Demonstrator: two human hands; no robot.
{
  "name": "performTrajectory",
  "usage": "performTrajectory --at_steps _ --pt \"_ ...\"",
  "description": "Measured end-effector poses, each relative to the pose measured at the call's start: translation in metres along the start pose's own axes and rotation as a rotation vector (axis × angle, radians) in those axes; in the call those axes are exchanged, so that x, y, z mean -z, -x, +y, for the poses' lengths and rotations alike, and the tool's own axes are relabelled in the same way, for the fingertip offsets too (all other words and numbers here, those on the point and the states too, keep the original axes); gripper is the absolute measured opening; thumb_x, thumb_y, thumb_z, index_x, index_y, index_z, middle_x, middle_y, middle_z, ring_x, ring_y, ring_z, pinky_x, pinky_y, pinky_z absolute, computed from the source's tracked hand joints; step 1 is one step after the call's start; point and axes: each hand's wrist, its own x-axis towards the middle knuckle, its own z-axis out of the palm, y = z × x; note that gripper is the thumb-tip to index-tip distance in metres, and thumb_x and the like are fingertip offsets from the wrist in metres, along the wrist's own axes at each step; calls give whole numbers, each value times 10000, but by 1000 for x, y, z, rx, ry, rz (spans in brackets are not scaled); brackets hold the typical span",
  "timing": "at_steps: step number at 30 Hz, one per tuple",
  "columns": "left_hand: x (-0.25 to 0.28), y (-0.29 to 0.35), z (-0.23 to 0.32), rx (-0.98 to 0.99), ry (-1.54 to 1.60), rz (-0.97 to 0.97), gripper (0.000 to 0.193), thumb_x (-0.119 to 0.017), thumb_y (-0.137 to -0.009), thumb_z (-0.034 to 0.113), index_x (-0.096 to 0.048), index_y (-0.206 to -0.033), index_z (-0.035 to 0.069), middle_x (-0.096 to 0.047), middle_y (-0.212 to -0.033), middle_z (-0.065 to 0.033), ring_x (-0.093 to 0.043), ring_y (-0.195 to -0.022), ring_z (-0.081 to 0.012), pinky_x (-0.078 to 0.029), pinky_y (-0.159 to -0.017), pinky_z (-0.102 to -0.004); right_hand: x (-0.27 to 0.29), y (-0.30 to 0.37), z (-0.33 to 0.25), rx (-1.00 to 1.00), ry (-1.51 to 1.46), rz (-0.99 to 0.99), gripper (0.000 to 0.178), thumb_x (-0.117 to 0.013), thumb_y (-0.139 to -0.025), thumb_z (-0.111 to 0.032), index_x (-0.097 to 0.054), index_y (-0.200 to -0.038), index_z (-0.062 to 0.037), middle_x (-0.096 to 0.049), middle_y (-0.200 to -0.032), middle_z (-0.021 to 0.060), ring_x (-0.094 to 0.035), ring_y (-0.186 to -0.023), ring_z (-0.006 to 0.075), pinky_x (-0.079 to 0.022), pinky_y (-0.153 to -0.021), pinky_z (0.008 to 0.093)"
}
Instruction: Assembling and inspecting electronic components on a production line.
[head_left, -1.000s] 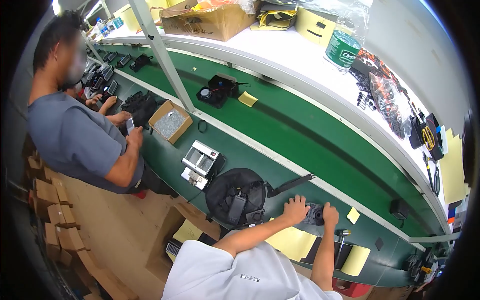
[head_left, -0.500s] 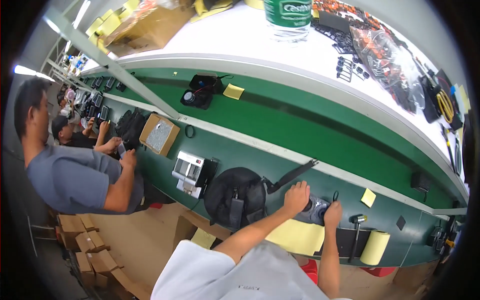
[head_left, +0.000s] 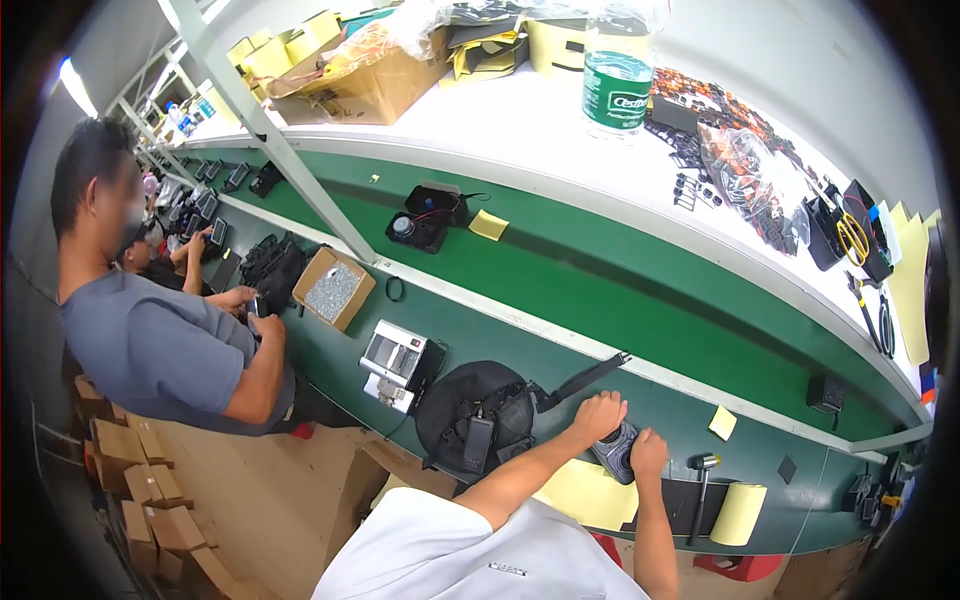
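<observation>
At the near edge of the green tabletop (head_left: 470,335), both of the person's hands close on a small grey and black device with a round dark part (head_left: 617,452). The left hand (head_left: 598,416) lies over its upper left side, fingers curled down onto it; the right hand (head_left: 648,453) presses against its right side, its grip wrapped narrow about the body. The device rests on the tabletop between the two hands, just above a yellow sheet (head_left: 585,493) that lies at the near edge.

Just left of the left hand sits a round black pouch with straps (head_left: 478,418), and a black flat bar (head_left: 585,380) slants from it toward the far side. Further left along the near edge stands a small silver and white box unit (head_left: 397,362), then an open cardboard box of small grey parts (head_left: 333,288).

Right of the hands stand a small hammer-like tool (head_left: 703,470) and a yellow roll (head_left: 738,513); a yellow note (head_left: 722,422) lies beyond them.

At the left, another person in a grey shirt (head_left: 160,350) works at the same tabletop. Beyond the belt, on the white shelf (head_left: 520,130), stands a clear jar with a green label (head_left: 617,75).
</observation>
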Motion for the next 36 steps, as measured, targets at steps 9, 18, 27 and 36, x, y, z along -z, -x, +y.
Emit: performTrajectory --at_steps 9,18,27,36 --pt "-9 -9 -9 -209 15 56 288 -532 -925 248 -642 -798 13 -650 -822 -158 -669 -759 -320 -561 -653 -421 2 2 -11 -13 18 24 492 -389 -972 -289 -680 -786 61 -648 -786 300 -634 -730 482 -505 -689 547" --pt "-2 1 0 -208 -73 74 175 -538 -895 205 -598 -831 53 -628 -840 -131 -615 -828 -314 -497 -706 -477 8 7 -25 2 88 155 386 -410 -968 -227 -664 -813 18 -667 -832 233 -625 -676 427 -501 -626 514" --pt "-6 5 -5 144 112 80 290 -477 -934 282 -619 -930 30 -619 -913 -187 -605 -937 -399 -502 -785 -542 7 4 1 -147 -209 329 406 -375 -1003 -305 -572 -1028 50 -608 -1057 308 -582 -981 461 -452 -828 513" --pt "-9 20 -18 300 165 152 303 -434 -956 307 -593 -990 52 -629 -986 -215 -617 -944 -418 -519 -774 -543 -27 17 25 -272 -413 192 510 -279 -1012 -331 -550 -1136 82 -591 -1115 333 -529 -1059 520 -413 -911 516"
